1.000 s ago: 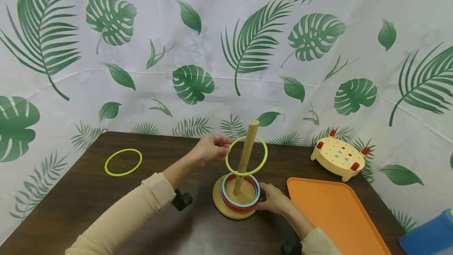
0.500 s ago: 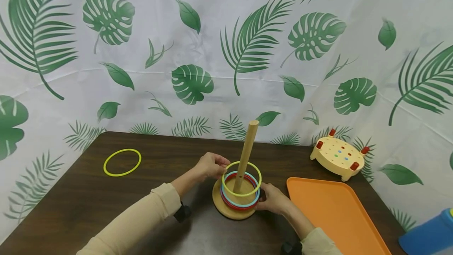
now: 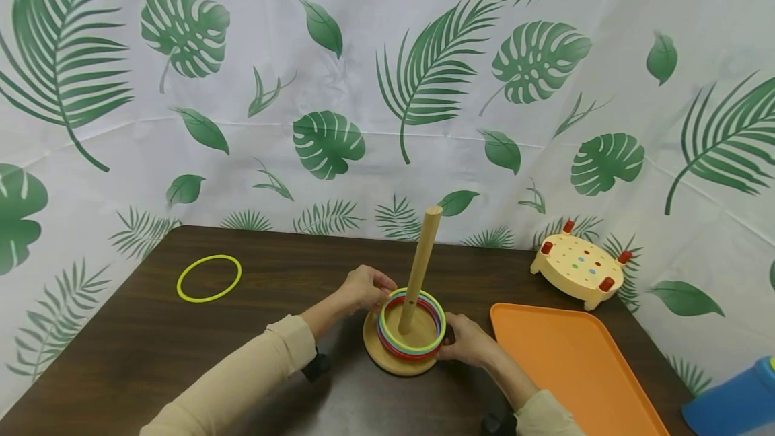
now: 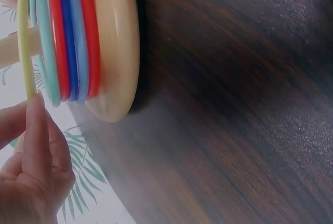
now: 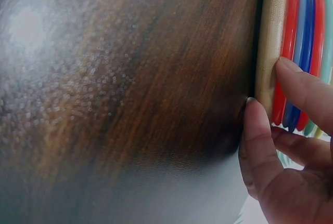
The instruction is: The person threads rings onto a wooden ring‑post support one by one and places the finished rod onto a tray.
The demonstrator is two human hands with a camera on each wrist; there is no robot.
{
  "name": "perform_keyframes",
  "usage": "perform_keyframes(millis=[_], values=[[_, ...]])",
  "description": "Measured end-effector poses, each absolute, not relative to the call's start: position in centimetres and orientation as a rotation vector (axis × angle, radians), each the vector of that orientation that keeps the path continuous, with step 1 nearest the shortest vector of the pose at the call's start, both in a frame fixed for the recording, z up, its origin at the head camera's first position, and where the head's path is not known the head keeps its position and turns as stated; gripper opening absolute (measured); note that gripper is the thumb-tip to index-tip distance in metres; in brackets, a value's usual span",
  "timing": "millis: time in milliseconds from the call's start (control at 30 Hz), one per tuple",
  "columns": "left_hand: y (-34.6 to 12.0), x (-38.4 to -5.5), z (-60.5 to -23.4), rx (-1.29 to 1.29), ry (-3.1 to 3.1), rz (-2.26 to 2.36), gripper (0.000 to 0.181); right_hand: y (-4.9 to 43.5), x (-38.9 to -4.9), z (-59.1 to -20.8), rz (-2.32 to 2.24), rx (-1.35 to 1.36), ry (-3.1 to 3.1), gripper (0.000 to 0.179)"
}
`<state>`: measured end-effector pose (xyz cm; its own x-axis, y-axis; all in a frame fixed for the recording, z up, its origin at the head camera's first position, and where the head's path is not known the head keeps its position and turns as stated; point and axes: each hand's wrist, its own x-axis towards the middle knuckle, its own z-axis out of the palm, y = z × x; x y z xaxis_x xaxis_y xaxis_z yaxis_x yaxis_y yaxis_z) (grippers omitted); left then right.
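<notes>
A: Where is the yellow ring point(image 4: 24, 42) now?
B: Around the wooden peg point(image 3: 422, 261), just over the teal ring point(image 4: 48, 52) that tops the stack. The left wrist view shows a narrow gap near the fingertips; whether the far side touches, I can't tell.

A: And the hands?
B: The left hand point(image 3: 365, 288) pinches the ring's rim between thumb and fingers. The right hand point(image 3: 467, 340) grips the edge of the round base point(image 4: 120, 42), thumb above, fingertip low against its side.

A: How would you expect that ring to handle?
B: Light and stiff, I'd judge, probably smooth plastic, so a little slippery but hardly fragile. A fingertip pinch on the outer rim should be enough, leaving the middle free for the peg. The base looks like the heavier piece, best held by its edge.

A: What's different from a second ago?
B: The ring was tilted high around the peg, well apart from the stack; it has come down, and the left hand with it. The right hand hasn't visibly shifted. The other yellow ring point(image 3: 202, 300) lies where it did, off to the left on the dark surface point(image 3: 121, 328).
</notes>
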<state>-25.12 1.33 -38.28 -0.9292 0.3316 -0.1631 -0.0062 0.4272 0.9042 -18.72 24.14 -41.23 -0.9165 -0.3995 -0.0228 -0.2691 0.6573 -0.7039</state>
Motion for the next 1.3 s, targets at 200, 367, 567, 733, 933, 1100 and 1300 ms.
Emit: perform_keyframes(millis=[200,367,567,733,933,1100,1300], values=[[1.3,-25.0,-38.5,0.281,2.386,1.491,0.02,24.1,-18.7,-41.4,-1.081,-0.546,2.718,0.041],[1.3,-25.1,-38.9,0.288,2.419,1.473,0.019,24.1,-18.8,-41.5,-1.073,-0.541,2.718,0.042],[1.2,-24.9,-39.2,0.307,2.406,1.492,0.017,24.0,-18.8,-41.6,-1.075,-0.546,2.713,0.042],[1.1,-24.7,-39.2,0.314,2.396,1.506,0.016,24.1,-18.8,-41.5,-1.093,-0.54,2.689,0.041],[1.0,-24.6,-39.1,0.304,2.397,1.516,0.014,24.1,-18.8,-41.5,-1.09,-0.542,2.684,0.041],[0.5,-24.9,-39.1,0.28,2.392,1.533,0.016,24.3,-18.9,-41.6,-1.084,-0.545,2.689,0.046],[-1.2,-25.4,-39.3,0.244,2.367,1.604,0.021,24.4,-18.9,-41.7,-1.076,-0.554,2.697,0.05]])
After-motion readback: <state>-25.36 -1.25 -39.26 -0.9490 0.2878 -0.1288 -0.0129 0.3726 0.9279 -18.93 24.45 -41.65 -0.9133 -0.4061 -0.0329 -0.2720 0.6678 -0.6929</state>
